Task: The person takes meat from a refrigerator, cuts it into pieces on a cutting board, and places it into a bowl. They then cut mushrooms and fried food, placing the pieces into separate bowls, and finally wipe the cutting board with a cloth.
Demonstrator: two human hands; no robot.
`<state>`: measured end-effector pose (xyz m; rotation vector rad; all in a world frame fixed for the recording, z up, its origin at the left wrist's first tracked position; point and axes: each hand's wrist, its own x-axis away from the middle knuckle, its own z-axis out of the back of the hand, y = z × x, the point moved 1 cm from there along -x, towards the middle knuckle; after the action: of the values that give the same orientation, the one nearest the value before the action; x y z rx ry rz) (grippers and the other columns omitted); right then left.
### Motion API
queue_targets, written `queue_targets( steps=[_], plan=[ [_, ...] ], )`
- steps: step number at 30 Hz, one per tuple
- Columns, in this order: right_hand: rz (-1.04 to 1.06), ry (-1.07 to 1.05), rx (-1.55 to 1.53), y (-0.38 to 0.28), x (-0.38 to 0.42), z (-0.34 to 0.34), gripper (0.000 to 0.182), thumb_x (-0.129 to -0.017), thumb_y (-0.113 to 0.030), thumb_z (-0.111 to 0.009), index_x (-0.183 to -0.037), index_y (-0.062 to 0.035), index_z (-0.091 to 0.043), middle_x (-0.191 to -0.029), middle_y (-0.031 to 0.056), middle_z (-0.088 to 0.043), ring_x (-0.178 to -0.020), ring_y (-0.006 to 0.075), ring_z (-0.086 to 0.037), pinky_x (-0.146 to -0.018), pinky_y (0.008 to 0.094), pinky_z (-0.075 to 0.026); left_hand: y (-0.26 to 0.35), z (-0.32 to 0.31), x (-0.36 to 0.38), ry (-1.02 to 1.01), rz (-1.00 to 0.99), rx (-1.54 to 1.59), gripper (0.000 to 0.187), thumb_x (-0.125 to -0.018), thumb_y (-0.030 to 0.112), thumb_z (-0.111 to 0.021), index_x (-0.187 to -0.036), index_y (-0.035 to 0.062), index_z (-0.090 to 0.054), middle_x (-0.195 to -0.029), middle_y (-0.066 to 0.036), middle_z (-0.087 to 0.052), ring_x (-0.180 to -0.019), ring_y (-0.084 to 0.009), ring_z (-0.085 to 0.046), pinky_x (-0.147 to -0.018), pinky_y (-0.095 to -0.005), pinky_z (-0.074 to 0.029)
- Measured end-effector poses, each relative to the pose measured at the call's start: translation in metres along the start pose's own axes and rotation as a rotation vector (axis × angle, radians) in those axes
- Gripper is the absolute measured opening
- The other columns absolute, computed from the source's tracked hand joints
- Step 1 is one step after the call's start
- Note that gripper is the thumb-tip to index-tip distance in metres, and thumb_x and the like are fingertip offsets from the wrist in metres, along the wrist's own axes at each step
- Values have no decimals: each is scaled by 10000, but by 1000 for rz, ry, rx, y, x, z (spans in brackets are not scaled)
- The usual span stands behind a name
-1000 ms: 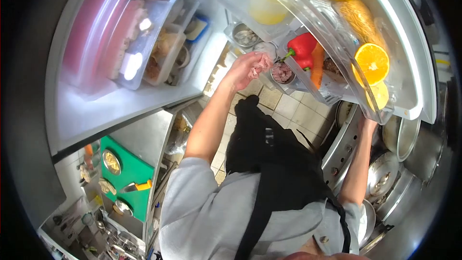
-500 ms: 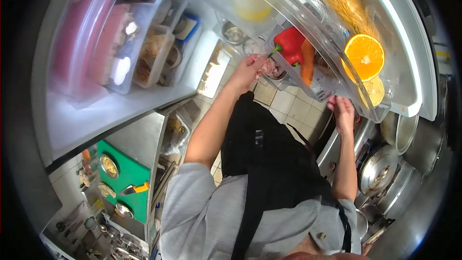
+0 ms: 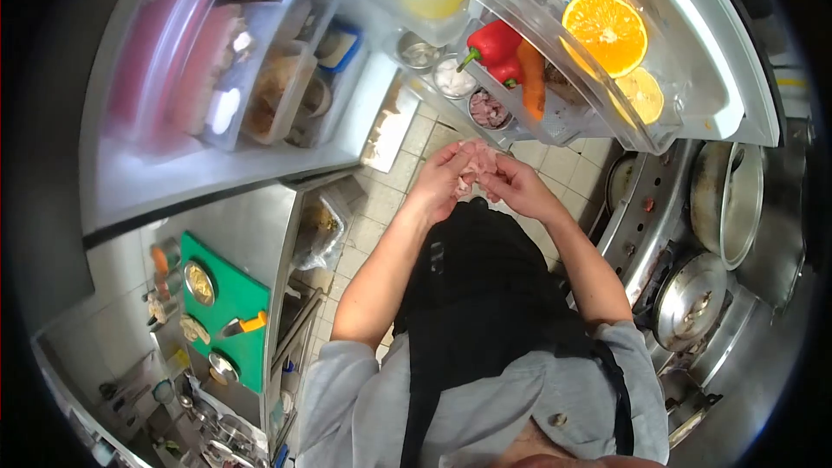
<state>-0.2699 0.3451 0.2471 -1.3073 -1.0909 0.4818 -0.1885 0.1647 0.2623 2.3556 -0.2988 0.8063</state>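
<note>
While the fridge stands open, its door shelf hangs above both hands — largest thing in view. Inside lie stacked tubs; on the door sit a cut orange, a red pepper, a carrot and a small bowl of meat. To the right, a steel range carries pans and a lid. Lower left, a green board bears a knife.

In front of the black apron, the left hand and right hand meet over the tiled floor. Between them is a pale pink piece of meat — the left fingers curl under it, the right fingertips pinch its edge. It sits just below the meat bowl, apart from it.
</note>
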Motion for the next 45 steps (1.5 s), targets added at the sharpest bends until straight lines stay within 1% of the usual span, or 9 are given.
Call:
queue_targets(
  steps=[5, 13, 18, 24, 28, 32, 37, 42, 45],
  plan=[
    [-125, 57, 5, 0, 12, -21, 200, -1054, -236, -671, -1065, -43, -722, -767, -34, -609, -660, 59, -557, -578, 255, -458, -9, 9, 21, 94, -61, 190, 255, -1092, 316, -598, -1233, 108, -642, -897, 14, -662, -679, -50, -531, -533, -200, -387],
    [-17, -26, 185, -22, 10, -34, 228, -1064, -270, -659, -1019, -56, -721, -736, -37, -615, -622, 28, -527, -538, 222, -422, 4, 27, 31, -108, -80, 348, 131, -1101, 252, -547, -1134, 136, -598, -784, 27, -570, -541, -59, -421, -477, -204, -346],
    [80, -140, 407, -22, 9, -44, 274, -1087, -287, -618, -1045, -41, -729, -710, -29, -610, -627, 52, -543, -569, 255, -454, 62, 81, 44, 212, -318, 485, 174, -1112, 239, -442, -1123, 153, -593, -763, 55, -464, -523, -54, -374, -447, -211, -326],
    [-78, 10, 379, 43, -28, -4, 268, -1087, -261, -600, -1039, -17, -699, -726, 43, -622, -673, 125, -581, -648, 322, -502, 82, 137, 91, 259, -437, 331, 228, -1027, 200, -489, -1192, 89, -602, -893, 6, -610, -602, -94, -534, -465, -225, -409],
    [-105, 147, 670, 59, -91, 49, 278, -1060, -201, -596, -1278, -28, -597, -989, 90, -673, -866, 178, -621, -787, 350, -529, 58, 162, 110, 118, -406, 432, 439, -981, 381, -559, -1293, 77, -611, -950, -15, -644, -758, -149, -649, -537, -266, -495],
    [44, 110, 441, 48, -122, 62, 493, -955, -147, -679, -1385, -10, -480, -1285, 182, -615, -1153, 271, -625, -1033, 389, -497, 46, 154, 120, 62, -424, 555, 594, -1042, 463, -451, -1426, 19, -547, -1324, -187, -664, -1204, -391, -641, -980, -505, -539],
    [-90, 229, 593, 60, -88, 71, 705, -1009, -191, -668, -1610, -33, -334, -1512, 162, -533, -1152, 224, -646, -862, 366, -594, 61, 137, 121, 35, -438, 565, 594, -1079, 446, -368, -1461, 17, -517, -1363, -211, -647, -1238, -410, -632, -1036, -548, -527],
    [-340, 312, 353, 135, 22, 108, 618, -1063, -265, -617, -1597, -43, -399, -1500, 119, -559, -1200, 196, -644, -859, 356, -601, 36, 150, 135, -40, -457, 564, 503, -1086, 515, -461, -1163, 56, -649, -1122, -168, -724, -1006, -303, -744, -668, -390, -648],
    [-310, 684, 52, 129, 77, 148, 552, -1069, -359, -600, -1519, -53, -509, -1454, 103, -588, -1217, 226, -629, -941, 366, -558, -1, 153, 167, 267, -506, 574, 408, -1064, 487, -564, -959, 96, -617, -971, -118, -722, -882, -241, -750, -529, -317, -592]
  ],
)
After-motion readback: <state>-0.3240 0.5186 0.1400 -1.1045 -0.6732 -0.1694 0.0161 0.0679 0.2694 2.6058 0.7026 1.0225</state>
